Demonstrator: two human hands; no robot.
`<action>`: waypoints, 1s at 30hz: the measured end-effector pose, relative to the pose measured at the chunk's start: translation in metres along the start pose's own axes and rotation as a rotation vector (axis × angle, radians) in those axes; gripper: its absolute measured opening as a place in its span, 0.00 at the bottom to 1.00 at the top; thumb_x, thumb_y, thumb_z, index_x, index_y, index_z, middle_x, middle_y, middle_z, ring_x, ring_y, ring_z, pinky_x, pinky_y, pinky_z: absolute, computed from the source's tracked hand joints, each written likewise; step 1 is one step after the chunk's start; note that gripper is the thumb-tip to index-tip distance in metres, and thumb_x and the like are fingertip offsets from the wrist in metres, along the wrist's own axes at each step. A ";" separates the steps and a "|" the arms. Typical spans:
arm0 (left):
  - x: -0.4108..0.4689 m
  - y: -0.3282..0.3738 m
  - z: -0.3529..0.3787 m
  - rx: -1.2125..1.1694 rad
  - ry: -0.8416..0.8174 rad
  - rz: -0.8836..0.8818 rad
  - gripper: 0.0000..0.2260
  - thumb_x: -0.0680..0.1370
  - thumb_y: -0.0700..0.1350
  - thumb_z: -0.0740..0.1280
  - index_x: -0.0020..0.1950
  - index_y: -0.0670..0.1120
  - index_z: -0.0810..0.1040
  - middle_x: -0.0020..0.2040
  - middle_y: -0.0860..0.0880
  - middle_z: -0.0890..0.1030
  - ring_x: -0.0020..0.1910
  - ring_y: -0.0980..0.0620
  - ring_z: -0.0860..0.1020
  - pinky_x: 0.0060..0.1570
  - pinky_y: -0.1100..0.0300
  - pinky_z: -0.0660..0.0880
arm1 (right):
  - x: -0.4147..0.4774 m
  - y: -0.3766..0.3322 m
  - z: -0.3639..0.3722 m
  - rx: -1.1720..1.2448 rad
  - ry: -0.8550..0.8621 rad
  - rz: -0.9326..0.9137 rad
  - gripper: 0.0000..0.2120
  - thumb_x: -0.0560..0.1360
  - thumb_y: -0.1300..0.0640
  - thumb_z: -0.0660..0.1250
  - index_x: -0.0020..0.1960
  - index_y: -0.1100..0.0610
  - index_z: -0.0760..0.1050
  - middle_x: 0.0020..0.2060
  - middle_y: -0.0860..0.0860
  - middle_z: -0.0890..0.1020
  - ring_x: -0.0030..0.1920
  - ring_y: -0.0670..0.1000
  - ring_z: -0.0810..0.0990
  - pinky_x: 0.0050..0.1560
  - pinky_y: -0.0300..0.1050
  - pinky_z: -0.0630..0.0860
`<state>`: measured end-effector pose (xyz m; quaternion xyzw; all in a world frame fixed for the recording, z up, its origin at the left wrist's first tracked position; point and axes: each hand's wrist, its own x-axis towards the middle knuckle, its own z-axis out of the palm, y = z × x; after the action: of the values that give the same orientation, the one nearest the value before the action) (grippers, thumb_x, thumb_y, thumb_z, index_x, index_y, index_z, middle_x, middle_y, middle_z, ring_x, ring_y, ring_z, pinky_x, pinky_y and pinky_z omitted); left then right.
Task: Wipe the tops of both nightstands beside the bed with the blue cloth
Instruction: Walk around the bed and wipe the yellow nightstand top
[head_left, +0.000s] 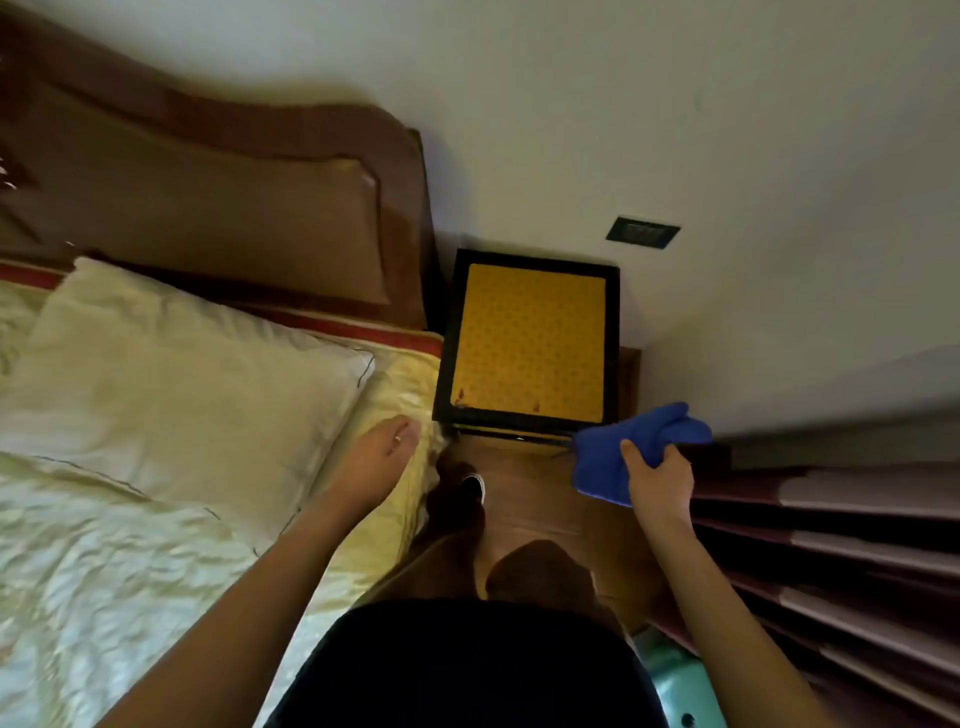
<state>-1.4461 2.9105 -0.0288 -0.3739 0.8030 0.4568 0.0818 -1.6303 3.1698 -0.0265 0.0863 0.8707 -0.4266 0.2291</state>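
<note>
A nightstand (530, 338) with a black frame and a yellow patterned top stands against the wall, right of the bed's headboard. Its top is bare apart from small reddish marks near the front edge. My right hand (657, 480) grips a bunched blue cloth (636, 441) in the air, just off the nightstand's front right corner. My left hand (376, 462) hangs over the bed's edge with fingers loosely apart, holding nothing. Only one nightstand is in view.
The bed (130, 545) with cream bedding and a pillow (171, 374) fills the left. A brown headboard (218, 197) rises behind it. Slatted dark shelving (852, 545) lines the right side. A wall socket (642, 232) sits above the nightstand. My feet stand on a narrow wooden floor strip (530, 499).
</note>
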 end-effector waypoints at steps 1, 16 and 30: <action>0.021 0.002 -0.002 -0.019 -0.007 -0.001 0.12 0.82 0.48 0.58 0.55 0.42 0.76 0.48 0.43 0.81 0.45 0.46 0.77 0.42 0.55 0.68 | 0.013 -0.005 0.009 -0.006 0.006 -0.004 0.18 0.78 0.57 0.66 0.64 0.66 0.72 0.59 0.63 0.79 0.59 0.64 0.77 0.53 0.49 0.71; 0.259 -0.089 0.126 -0.107 0.112 -0.125 0.29 0.81 0.55 0.58 0.79 0.49 0.53 0.73 0.43 0.64 0.71 0.43 0.66 0.67 0.53 0.65 | 0.200 0.060 0.125 0.191 -0.187 0.045 0.12 0.78 0.58 0.67 0.61 0.55 0.74 0.53 0.49 0.80 0.53 0.49 0.81 0.56 0.45 0.79; 0.268 -0.097 0.159 -0.112 0.261 -0.089 0.15 0.83 0.51 0.52 0.67 0.47 0.65 0.29 0.48 0.69 0.20 0.55 0.70 0.17 0.65 0.62 | 0.244 0.105 0.161 -0.945 -0.174 -0.874 0.31 0.77 0.37 0.58 0.77 0.48 0.61 0.77 0.52 0.63 0.77 0.57 0.57 0.76 0.60 0.54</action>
<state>-1.6032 2.8663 -0.3116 -0.4694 0.7626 0.4444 -0.0240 -1.7562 3.0975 -0.3010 -0.4208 0.8977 -0.0570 0.1175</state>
